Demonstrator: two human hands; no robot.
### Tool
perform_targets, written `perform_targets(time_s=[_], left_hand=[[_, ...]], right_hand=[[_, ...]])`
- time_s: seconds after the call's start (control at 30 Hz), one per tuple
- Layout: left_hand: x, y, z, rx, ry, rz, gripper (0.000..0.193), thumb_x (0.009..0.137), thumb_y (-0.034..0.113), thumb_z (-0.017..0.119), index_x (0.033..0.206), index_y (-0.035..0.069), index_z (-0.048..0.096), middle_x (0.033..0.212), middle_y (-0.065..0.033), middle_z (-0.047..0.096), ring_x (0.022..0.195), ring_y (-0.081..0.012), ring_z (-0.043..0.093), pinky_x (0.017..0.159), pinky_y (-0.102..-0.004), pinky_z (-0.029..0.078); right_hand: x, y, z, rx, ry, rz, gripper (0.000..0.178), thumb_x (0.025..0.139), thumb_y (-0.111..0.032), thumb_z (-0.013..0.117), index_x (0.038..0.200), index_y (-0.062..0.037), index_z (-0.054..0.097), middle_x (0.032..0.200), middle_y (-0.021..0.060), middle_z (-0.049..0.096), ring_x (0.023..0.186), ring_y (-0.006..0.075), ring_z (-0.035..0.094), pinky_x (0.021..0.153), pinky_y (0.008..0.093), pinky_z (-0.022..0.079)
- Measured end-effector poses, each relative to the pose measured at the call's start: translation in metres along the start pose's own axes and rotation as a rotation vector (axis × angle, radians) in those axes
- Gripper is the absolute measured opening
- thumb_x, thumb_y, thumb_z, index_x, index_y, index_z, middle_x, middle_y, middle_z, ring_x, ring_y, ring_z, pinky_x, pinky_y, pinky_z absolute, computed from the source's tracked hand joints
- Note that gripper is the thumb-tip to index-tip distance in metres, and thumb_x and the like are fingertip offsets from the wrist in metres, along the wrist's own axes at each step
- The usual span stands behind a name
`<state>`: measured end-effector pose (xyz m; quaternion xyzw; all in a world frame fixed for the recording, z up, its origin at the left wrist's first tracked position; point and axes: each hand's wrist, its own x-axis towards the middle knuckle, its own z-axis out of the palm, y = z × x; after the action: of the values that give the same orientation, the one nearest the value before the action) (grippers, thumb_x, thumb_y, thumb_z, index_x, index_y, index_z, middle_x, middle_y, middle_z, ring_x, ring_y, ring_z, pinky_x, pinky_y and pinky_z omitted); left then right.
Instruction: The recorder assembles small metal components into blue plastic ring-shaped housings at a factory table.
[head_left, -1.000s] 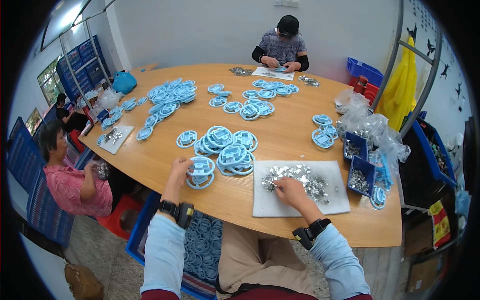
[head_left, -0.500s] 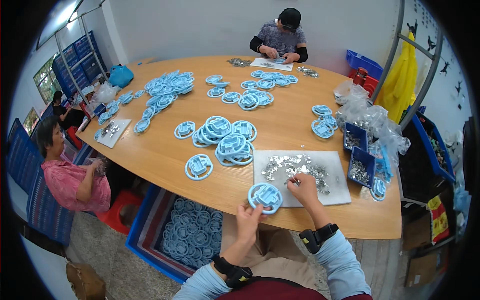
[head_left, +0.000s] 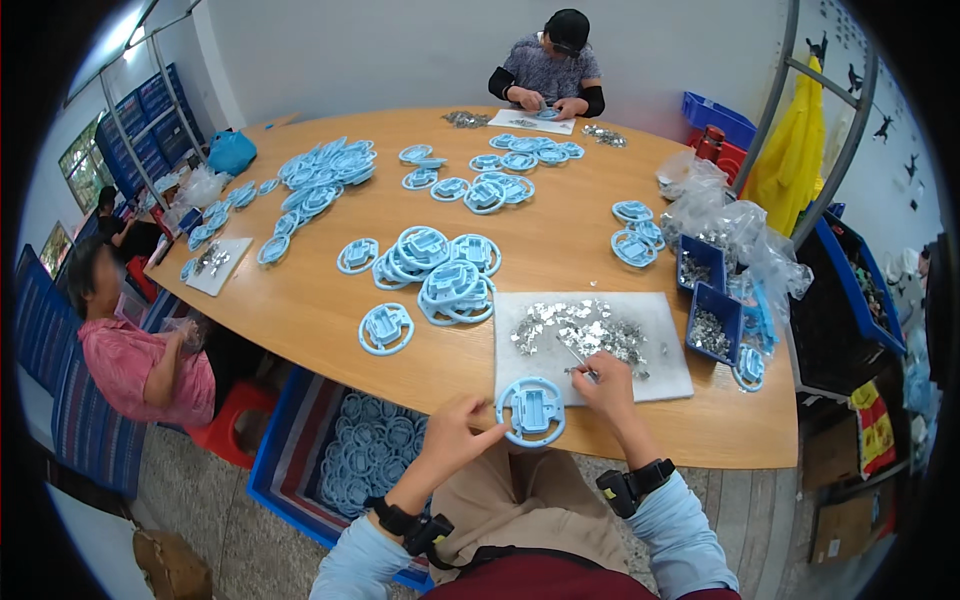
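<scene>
A light-blue plastic wheel-shaped part, with a recessed box in its middle, lies face up at the table's front edge, overlapping the white board's near edge. My left hand holds it by the left rim, between thumb and fingers. On the white board are scattered small silvery metal pieces. Over their near side my right hand is closed around a thin, pointed tool, possibly tweezers. Whether a metal piece is at its tip is too small to tell.
A pile of blue wheels lies left of the board; dark-blue bins of metal pieces stand right. Below the table's edge is a crate of wheels. One person works across the table; another sits at left.
The wheel has gone from tilted in my left hand to flatter, facing up. My left hand has shifted left along its rim. My right hand stays over the metal pieces.
</scene>
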<state>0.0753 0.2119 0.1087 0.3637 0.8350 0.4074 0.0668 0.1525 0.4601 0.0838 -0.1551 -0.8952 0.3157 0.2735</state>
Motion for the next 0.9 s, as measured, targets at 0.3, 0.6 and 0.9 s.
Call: perform_targets(time_s=[0.3, 0.6, 0.9], left_hand=[[0.024, -0.012, 0.056, 0.114, 0.123, 0.370, 0.073, 0.055, 0.039, 0.080, 0.113, 0.004, 0.054, 0.120, -0.0124, 0.050, 0.114, -0.0317, 0.044, 0.096, -0.0431, 0.031], [0.019, -0.008, 0.062, 0.091, 0.194, 0.275, 0.067, 0.055, 0.029, 0.078, 0.112, 0.004, 0.053, 0.116, -0.0140, 0.050, 0.110, -0.0315, 0.045, 0.095, -0.0432, 0.031], [0.006, -0.003, 0.060, 0.132, 0.254, 0.426, 0.060, 0.063, 0.021, 0.073, 0.114, -0.002, 0.051, 0.114, -0.0164, 0.051, 0.106, -0.0331, 0.048, 0.091, -0.0428, 0.038]], right_hand=[[-0.022, -0.051, 0.024, 0.120, 0.031, -0.086, 0.009, 0.072, -0.012, 0.066, 0.071, -0.0032, 0.062, 0.077, 0.0090, 0.060, 0.060, 0.0269, 0.059, 0.055, 0.0346, 0.048], [-0.029, -0.055, 0.032, -0.162, 0.078, -0.292, 0.008, 0.072, -0.011, 0.065, 0.072, -0.0070, 0.058, 0.081, 0.0068, 0.056, 0.055, 0.0271, 0.058, 0.049, 0.0359, 0.048], [-0.029, -0.059, 0.034, -0.283, 0.051, -0.338, 0.009, 0.070, -0.010, 0.064, 0.069, -0.0078, 0.056, 0.080, 0.0072, 0.053, 0.051, 0.0251, 0.057, 0.046, 0.0353, 0.047]])
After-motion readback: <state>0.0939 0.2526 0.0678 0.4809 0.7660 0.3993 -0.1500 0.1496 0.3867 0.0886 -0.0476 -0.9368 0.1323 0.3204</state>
